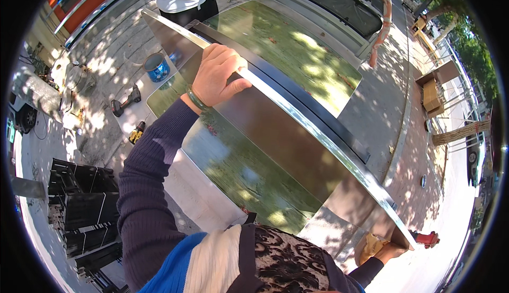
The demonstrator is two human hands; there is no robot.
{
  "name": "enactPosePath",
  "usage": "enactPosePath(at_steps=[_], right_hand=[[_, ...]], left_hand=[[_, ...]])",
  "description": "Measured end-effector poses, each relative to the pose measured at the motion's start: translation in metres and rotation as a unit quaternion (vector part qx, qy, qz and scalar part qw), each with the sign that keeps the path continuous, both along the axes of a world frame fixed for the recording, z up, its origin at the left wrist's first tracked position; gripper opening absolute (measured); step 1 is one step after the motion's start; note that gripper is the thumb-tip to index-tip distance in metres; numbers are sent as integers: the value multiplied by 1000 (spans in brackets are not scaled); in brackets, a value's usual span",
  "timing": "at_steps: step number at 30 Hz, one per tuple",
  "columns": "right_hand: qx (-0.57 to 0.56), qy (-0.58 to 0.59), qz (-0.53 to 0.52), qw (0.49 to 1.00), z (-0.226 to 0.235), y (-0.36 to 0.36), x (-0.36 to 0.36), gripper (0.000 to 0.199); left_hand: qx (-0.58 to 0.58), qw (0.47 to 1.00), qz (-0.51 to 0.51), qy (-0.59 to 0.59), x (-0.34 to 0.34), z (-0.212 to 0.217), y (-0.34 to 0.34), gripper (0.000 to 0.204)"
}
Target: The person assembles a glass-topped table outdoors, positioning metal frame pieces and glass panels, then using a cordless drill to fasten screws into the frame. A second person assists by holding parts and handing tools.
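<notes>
Between my hands: long shiny steel sheet panel (286, 134), axis far-left to near-right; left hand (217, 73) clamps top edge, right hand (389, 250) grips lower end.

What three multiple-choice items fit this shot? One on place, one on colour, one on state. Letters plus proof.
1. Where does the left hand grip the metal sheet?
A. its upper edge
B. its middle face
C. not at all

2. What colour is the can on the pavement?
A. red
B. blue
C. yellow

3. How is the sheet held?
A. flat on the ground
B. rolled up
C. raised on edge between both hands

Key: 1 A, fingers curl over the top edge. 2 B, its side is blue. 3 C, the right hand grips the lower corner while the left holds the top.
</notes>
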State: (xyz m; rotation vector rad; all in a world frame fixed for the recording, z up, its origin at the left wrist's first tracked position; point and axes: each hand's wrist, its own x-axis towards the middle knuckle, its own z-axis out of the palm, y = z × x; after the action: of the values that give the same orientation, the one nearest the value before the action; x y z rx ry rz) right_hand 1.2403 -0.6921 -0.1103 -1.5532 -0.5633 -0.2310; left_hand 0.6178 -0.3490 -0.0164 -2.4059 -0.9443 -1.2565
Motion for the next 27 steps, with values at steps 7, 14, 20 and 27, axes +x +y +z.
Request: enactPosePath(at_steps=[7, 14, 20, 27], right_hand=[[25, 22, -6, 999, -13, -24, 36, 58], [181, 169, 342, 906, -27, -38, 55, 69], [49, 120, 442, 887, -23, -60, 71, 53], [60, 171, 503, 845, -6, -65, 62, 37]], left_hand=[[4, 1000, 15, 16, 19, 6, -2, 45], [-20, 984, 130, 123, 77, 22, -60, 43], [-125, 972, -38, 197, 304, 37, -186, 50], [-90, 986, 3, 141, 379, 15, -245, 51]])
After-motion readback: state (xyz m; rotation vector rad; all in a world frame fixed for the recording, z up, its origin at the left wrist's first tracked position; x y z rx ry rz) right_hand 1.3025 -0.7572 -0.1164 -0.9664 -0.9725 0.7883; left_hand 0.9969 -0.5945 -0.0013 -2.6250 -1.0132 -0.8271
